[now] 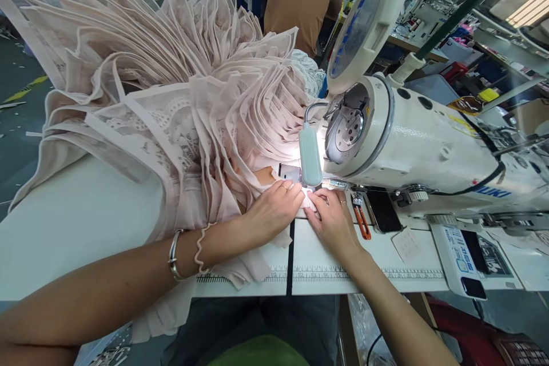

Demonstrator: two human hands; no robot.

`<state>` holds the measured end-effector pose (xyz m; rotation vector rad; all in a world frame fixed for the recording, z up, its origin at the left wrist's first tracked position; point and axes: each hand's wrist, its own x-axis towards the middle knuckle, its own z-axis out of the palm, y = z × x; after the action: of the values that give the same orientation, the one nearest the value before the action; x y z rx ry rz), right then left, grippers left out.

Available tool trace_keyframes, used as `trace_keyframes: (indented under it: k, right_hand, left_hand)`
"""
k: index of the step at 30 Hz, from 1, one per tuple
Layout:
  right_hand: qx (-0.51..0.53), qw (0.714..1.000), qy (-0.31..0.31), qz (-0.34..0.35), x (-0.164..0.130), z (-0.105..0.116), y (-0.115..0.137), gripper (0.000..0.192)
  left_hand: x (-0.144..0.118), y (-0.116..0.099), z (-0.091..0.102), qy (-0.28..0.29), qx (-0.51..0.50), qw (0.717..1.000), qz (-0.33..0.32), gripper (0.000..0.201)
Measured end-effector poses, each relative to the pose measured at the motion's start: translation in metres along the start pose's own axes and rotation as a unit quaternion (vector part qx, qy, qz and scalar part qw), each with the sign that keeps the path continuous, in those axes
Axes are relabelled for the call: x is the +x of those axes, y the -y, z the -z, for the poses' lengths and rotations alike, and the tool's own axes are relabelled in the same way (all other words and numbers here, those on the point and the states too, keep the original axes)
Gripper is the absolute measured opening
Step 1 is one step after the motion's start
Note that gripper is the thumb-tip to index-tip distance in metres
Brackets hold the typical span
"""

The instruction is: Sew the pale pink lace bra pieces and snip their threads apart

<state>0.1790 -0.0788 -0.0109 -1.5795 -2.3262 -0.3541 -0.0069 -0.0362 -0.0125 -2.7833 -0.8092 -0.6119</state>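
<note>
A large heap of pale pink lace garments [180, 108] covers the left of the table and reaches up to the sewing machine [429, 131]. My left hand [278, 206] has its fingers closed on the edge of one garment, just in front of the needle area. Close beside it, my right hand [332, 217] pinches a small light piece of the same fabric [307, 201] with thumb and fingers. A pale green lamp [310, 154] shines down over both hands and hides the needle and presser foot.
Orange-handled thread snips [362, 220] and a dark phone [383, 209] lie right of my right hand. A control panel [467, 257] sits at the table's front right. A ruler strip [321, 274] runs along the front edge. Beyond the heap sits a person in brown [300, 0].
</note>
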Motion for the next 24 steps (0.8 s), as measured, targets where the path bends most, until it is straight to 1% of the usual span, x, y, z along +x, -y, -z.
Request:
trace_keyframes:
  k: [2, 4, 8, 11, 15, 21, 24]
  right_hand:
    - [-0.029, 0.999, 0.016, -0.007, 0.001, 0.0, 0.0, 0.032]
    - [-0.035, 0.999, 0.036, 0.007, 0.002, 0.001, -0.002, 0.037]
    - [-0.036, 0.996, 0.076, 0.038, 0.005, 0.002, -0.01, 0.041]
    - [-0.041, 0.994, 0.094, 0.031, 0.005, -0.002, -0.017, 0.045]
    - [-0.029, 0.997, 0.075, 0.004, 0.003, -0.011, -0.023, 0.05]
    - [0.002, 0.999, 0.031, 0.012, 0.001, -0.017, -0.026, 0.052]
    - [0.008, 1.0, 0.022, 0.007, 0.002, -0.019, -0.026, 0.051]
  left_hand:
    - [0.002, 0.002, 0.001, 0.002, -0.004, 1.0, -0.031, 0.025]
    - [0.003, 0.002, -0.001, -0.007, -0.018, 0.998, -0.055, 0.025]
    - [0.003, -0.002, -0.011, -0.037, -0.033, 0.996, -0.076, 0.025]
    - [0.001, -0.004, -0.016, -0.039, -0.032, 0.995, -0.091, 0.032]
    - [0.001, -0.005, -0.019, -0.044, -0.028, 0.995, -0.09, 0.034]
    - [0.004, -0.003, -0.017, -0.04, -0.021, 0.995, -0.088, 0.032]
    - [0.005, -0.002, -0.016, -0.04, -0.029, 0.995, -0.085, 0.031]
